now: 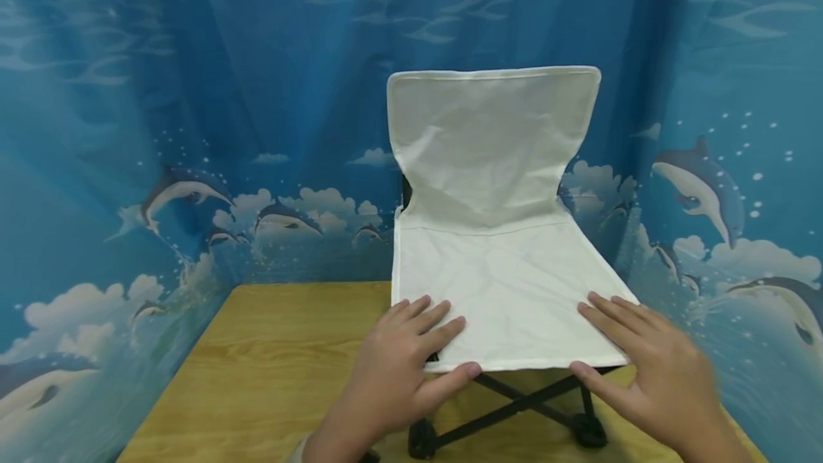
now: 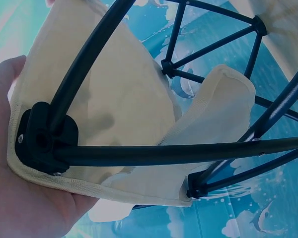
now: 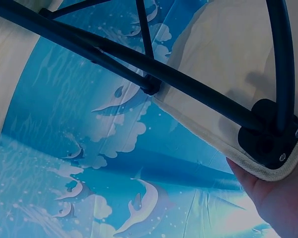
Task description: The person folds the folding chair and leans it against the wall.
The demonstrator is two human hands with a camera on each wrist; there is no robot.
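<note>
A small folding chair stands on the wooden table, with a white fabric seat, a white backrest and crossed black legs. My left hand holds the seat's front left corner, fingers flat on top and thumb under the front edge. My right hand holds the front right corner the same way. From below, the left wrist view shows the left hand cupping the fabric corner around a black frame joint. In the right wrist view the right hand lies under the other joint.
A blue curtain printed with dolphins and clouds hangs close behind and on both sides of the table. Bare wood lies to the left of the chair. The chair's black feet stand near the table's front edge.
</note>
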